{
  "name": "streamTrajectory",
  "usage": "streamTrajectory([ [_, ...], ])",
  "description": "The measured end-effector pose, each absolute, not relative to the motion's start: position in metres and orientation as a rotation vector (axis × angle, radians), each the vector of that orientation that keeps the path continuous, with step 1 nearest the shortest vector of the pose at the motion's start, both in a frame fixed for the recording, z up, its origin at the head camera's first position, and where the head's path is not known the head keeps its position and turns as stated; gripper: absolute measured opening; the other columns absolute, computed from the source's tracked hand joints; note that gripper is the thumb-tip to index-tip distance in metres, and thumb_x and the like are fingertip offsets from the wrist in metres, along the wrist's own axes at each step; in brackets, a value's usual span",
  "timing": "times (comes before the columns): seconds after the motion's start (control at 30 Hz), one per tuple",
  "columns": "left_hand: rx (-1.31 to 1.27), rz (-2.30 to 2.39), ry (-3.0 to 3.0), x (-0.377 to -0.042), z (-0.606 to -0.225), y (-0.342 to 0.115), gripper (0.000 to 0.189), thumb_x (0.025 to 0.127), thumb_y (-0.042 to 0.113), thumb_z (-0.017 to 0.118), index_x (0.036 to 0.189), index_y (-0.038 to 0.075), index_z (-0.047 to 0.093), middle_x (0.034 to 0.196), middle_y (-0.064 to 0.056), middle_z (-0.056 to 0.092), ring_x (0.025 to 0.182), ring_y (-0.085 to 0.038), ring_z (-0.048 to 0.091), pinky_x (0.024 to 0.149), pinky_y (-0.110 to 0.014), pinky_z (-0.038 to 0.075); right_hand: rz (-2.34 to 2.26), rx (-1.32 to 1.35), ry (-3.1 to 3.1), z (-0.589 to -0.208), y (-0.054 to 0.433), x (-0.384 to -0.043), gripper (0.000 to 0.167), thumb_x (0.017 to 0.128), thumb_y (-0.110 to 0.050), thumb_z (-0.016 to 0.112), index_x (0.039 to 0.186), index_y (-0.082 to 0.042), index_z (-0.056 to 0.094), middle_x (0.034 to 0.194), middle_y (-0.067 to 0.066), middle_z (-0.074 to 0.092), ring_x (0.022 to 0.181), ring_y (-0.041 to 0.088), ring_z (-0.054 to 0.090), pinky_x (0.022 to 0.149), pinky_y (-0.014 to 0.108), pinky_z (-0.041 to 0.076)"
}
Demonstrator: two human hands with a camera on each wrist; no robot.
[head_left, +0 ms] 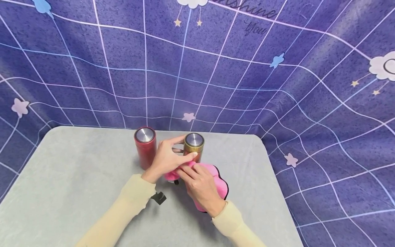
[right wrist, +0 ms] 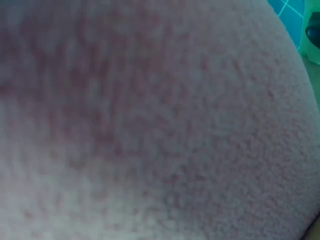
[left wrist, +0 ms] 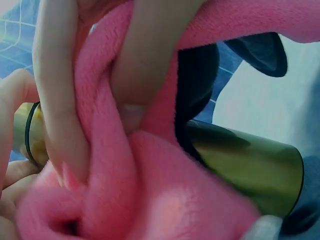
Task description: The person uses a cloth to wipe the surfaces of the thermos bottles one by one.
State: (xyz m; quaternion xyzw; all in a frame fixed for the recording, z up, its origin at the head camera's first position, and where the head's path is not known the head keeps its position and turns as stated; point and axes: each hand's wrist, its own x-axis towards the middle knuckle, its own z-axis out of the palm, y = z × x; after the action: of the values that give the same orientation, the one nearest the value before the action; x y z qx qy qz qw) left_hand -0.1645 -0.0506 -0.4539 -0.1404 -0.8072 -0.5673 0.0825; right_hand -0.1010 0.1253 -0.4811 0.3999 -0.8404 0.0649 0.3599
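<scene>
A gold thermos point(head_left: 193, 147) with a silver-topped lid stands on the table, and my left hand point(head_left: 168, 157) grips it near the top, thumb on the near side and fingers around the left. My right hand point(head_left: 203, 187) holds a pink plush cloth point(head_left: 221, 187) with dark edging against the thermos's lower front. In the left wrist view, fingers point(left wrist: 60, 90) pinch folds of the pink cloth point(left wrist: 165, 185), while the gold thermos body point(left wrist: 250, 165) shows behind. Blurred cloth point(right wrist: 200, 125) fills most of the right wrist view and hides the right fingertips there.
A red thermos point(head_left: 145, 154) with a silver-topped lid stands just left of the left hand. Both stand on a pale grey table point(head_left: 77, 178). A blue patterned curtain point(head_left: 123, 68) borders the table's back and sides.
</scene>
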Motion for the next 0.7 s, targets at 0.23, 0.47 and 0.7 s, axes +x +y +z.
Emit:
streamTrajectory([
  [0.23, -0.369, -1.716, -2.395, -0.163, -0.454, -0.046, 0.065, 0.074, 0.033, 0.097, 0.135, 0.020, 0.077, 0.119, -0.003, 0.080, 0.090, -0.017, 0.080, 0.078, -0.036, 0.068, 0.165, 1.028, -2.227, -0.491, 0.119, -0.101, 0.046, 0.075, 0.002, 0.079, 0.117, -0.017, 0.082, 0.117, -0.005, 0.077, 0.099, 0.016, 0.066, 0.086, 0.025, 0.057],
  [0.47, -0.398, -1.800, -2.343, -0.162, -0.456, -0.044, 0.066, 0.075, 0.028, 0.097, 0.136, 0.019, 0.076, 0.124, -0.004, 0.078, 0.088, -0.021, 0.081, 0.076, -0.028, 0.067, 0.171, 0.999, -2.313, -0.508, 0.116, -0.102, 0.041, 0.076, -0.001, 0.080, 0.114, -0.018, 0.082, 0.119, -0.003, 0.078, 0.096, 0.016, 0.066, 0.081, 0.024, 0.058],
  [0.7, -0.442, -1.809, -2.305, -0.161, -0.454, -0.043, 0.067, 0.077, 0.028, 0.097, 0.139, 0.019, 0.074, 0.130, -0.005, 0.076, 0.087, -0.023, 0.081, 0.073, -0.028, 0.067, 0.208, 0.968, -2.389, -0.523, 0.117, -0.101, 0.035, 0.083, -0.005, 0.082, 0.115, -0.017, 0.083, 0.122, -0.001, 0.079, 0.087, 0.017, 0.068, 0.070, 0.026, 0.060],
])
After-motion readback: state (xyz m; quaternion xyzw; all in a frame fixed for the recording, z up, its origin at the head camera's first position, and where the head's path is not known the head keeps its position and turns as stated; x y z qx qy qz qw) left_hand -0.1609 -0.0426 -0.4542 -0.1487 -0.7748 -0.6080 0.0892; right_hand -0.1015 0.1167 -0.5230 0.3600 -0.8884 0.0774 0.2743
